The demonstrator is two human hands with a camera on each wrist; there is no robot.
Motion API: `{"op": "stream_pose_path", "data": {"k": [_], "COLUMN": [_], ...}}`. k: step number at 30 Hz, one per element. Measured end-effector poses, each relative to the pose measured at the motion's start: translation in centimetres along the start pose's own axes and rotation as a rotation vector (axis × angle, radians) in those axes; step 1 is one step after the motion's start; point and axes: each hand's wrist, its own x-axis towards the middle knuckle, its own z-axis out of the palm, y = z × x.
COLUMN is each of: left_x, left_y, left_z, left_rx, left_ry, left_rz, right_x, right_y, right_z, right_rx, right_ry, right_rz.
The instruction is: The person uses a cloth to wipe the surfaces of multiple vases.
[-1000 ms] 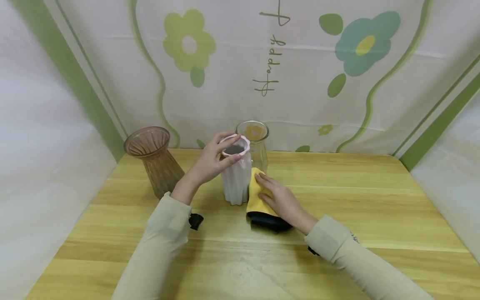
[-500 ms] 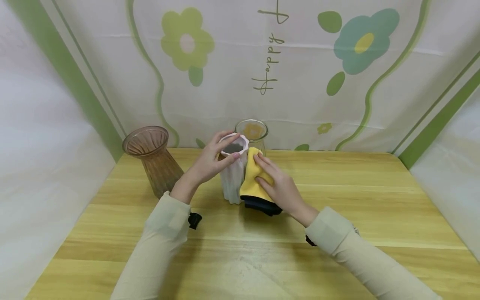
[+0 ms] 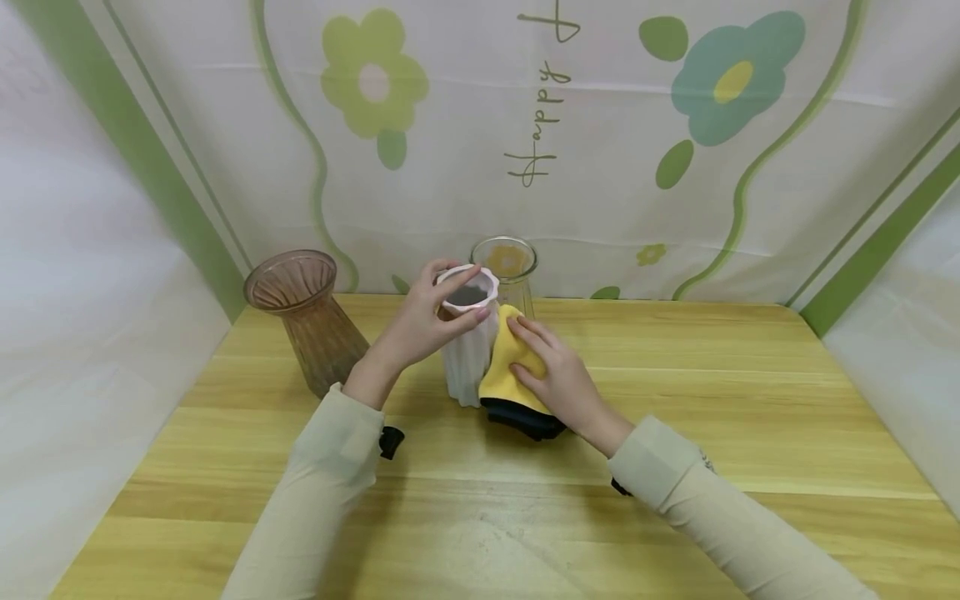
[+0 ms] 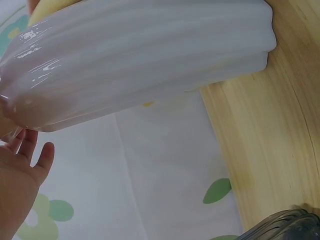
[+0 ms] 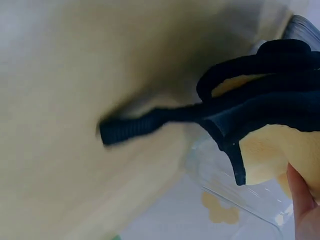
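Note:
A white fluted vase [image 3: 463,358] stands at the middle of the table, its pinkish rim uppermost. My left hand [image 3: 420,321] grips it by the rim, thumb on the near side and fingers across the far side. Against the vase's right side lies a yellow cloth with a black edge [image 3: 512,375], held under the fingers and thumb of my right hand [image 3: 566,379]. Pale ribbed glaze of the white vase [image 4: 150,60] fills the top of the left wrist view. In the right wrist view, the cloth's black edging [image 5: 280,100] hangs in loose folds.
Right behind the white vase is a clear glass vase [image 3: 519,290]. A brown ribbed glass vase [image 3: 318,333] stands at the left, close to my left forearm. A flower-printed curtain [image 3: 600,208] rises behind the wooden table [image 3: 712,400].
The right hand first moved the cloth up the vase's side, then slightly back down. The left hand has kept its hold on the rim, and the vase stays in place.

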Motion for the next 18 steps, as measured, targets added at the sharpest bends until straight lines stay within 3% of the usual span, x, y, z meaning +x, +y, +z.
{"op": "stream_pose_path", "data": {"k": [10,18], "left_x": [-0.1,-0.3], "left_y": [0.4,0.7], "left_z": [-0.3,0.0], "left_rx": [0.271,0.317], "left_ry": [0.09,0.126], "left_rz": [-0.009,0.009], "right_x": [-1.6,-1.4], "right_y": [1.1,1.1], "right_z": [0.7,0.5], "right_rx": [-0.046,-0.031], "right_ry": [-0.114,-0.103], "right_rz": [0.067,0.062]}}
